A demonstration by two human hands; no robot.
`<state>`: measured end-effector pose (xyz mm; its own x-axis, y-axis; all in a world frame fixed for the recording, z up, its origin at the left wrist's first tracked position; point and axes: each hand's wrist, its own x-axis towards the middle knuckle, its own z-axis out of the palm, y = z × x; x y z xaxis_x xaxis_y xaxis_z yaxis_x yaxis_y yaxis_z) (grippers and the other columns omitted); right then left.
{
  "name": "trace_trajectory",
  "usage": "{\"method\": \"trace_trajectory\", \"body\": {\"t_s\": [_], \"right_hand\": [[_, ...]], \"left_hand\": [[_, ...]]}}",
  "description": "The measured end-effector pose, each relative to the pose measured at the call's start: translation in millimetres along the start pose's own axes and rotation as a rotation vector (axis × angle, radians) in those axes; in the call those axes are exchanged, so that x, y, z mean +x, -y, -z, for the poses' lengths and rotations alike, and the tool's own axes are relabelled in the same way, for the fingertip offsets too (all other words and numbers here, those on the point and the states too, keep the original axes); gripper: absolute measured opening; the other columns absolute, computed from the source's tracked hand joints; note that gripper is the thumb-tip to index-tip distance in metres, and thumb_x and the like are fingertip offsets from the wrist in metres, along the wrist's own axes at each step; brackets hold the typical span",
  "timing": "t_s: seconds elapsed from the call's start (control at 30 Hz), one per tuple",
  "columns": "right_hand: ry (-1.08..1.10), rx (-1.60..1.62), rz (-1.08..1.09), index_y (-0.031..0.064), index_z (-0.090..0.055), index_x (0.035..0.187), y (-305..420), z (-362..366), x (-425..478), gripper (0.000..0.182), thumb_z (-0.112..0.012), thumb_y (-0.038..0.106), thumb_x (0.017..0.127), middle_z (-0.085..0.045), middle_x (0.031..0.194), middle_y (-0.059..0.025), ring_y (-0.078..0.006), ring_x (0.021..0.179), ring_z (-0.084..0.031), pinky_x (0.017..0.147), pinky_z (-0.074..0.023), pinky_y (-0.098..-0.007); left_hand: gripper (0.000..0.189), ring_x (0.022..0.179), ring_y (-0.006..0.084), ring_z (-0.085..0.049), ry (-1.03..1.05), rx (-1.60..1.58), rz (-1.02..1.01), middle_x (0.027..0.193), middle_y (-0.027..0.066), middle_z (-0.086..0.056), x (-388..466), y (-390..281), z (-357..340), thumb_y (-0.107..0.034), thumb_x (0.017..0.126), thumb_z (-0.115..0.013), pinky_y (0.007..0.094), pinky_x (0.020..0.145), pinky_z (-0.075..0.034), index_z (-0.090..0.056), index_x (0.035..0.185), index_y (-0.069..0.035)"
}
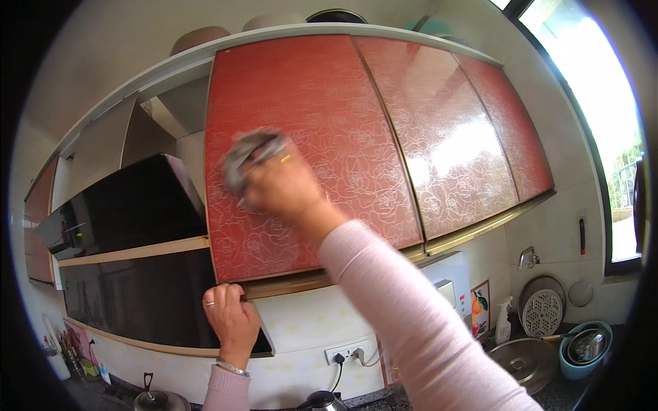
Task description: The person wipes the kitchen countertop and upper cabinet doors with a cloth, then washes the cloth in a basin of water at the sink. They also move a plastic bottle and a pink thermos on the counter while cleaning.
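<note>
My right hand (282, 185), blurred, is closed around a grey cloth (241, 159) held against the red floral-patterned cabinet door (329, 123), left of the door's middle. My left hand (231, 313) grips the lower left corner of the same door, at its gold-coloured bottom edge (293, 285); a ring and a metal bracelet show on it. Just left of that corner is a black glass range hood (139, 298), its upper panel tilted outward. More patterned cabinet doors (452, 144) continue to the right.
Below are a lidded pot (159, 402), a kettle (324, 402) and a wall socket (349, 353) with plugs. Lower right holds a large pan lid (524, 362), a blue basin (586, 370), a spray bottle (503, 323) and a tap (528, 258). Pans and bowls (336, 16) stand atop the cabinets.
</note>
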<state>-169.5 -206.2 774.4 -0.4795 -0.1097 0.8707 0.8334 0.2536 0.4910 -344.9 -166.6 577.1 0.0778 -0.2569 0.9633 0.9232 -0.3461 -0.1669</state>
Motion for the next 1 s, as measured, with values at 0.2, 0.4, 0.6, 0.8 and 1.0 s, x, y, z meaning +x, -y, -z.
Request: {"method": "trace_trajectory", "body": {"t_s": [0.2,0.4,0.6,0.8,1.0], "right_hand": [[-0.174,-0.146,-0.515,0.0047,-0.063,0.110,-206,54,-96,0.033,-0.049,0.028,0.090,-0.062,0.117,-0.0202,-0.0342,0.111,-0.059,0.095,-0.0476,-0.0452],[-0.326,-0.331,-0.794,0.0003,-0.063,0.106,-284,92,-238,0.036,-0.050,0.029,0.088,-0.061,0.112,-0.0245,-0.0446,0.109,-0.055,0.103,-0.0384,-0.0514],[-0.399,-0.156,-0.442,-0.0001,-0.064,0.097,-233,66,-209,0.030,-0.053,0.022,0.080,-0.062,0.102,-0.0208,-0.0402,0.103,-0.054,0.095,-0.0420,-0.0497],[-0.263,0.018,0.003,0.0053,-0.068,0.097,-123,36,-108,0.030,-0.058,0.025,0.076,-0.063,0.106,-0.0145,-0.0338,0.105,-0.056,0.092,-0.0458,-0.0456],[0.008,0.326,0.347,0.0116,-0.069,0.101,44,-27,-71,0.036,-0.063,0.030,0.072,-0.061,0.114,-0.0101,-0.0303,0.121,-0.053,0.100,-0.0450,-0.0450]], "left_hand": [[0.015,0.091,0.0351,-0.046,-0.042,0.010,0.047,0.087,0.0152,-0.048,1,-5,-4,0.003,0.069,-0.048,0.0461,0.085,-0.039,-0.047,0.082,-0.003],[0.016,0.091,0.0362,-0.044,-0.044,0.017,0.061,0.087,0.0163,-0.045,2,-9,-11,0.005,0.068,-0.047,0.0470,0.085,-0.038,-0.044,0.081,-0.003],[0.017,0.090,0.0371,-0.044,-0.035,0.087,0.068,0.086,0.0168,-0.045,2,-15,-11,0.004,0.066,-0.048,0.0479,0.084,-0.037,-0.044,0.080,-0.003],[0.018,0.090,0.0371,-0.045,-0.053,0.104,0.090,0.087,0.0161,-0.046,4,-18,-12,0.004,0.066,-0.049,0.0474,0.083,-0.037,-0.046,0.082,-0.005],[0.017,0.094,0.0366,-0.046,0.008,0.178,0.092,0.090,0.0153,-0.048,-1,-12,-8,0.002,0.071,-0.053,0.0462,0.086,-0.037,-0.048,0.087,-0.003]]}}
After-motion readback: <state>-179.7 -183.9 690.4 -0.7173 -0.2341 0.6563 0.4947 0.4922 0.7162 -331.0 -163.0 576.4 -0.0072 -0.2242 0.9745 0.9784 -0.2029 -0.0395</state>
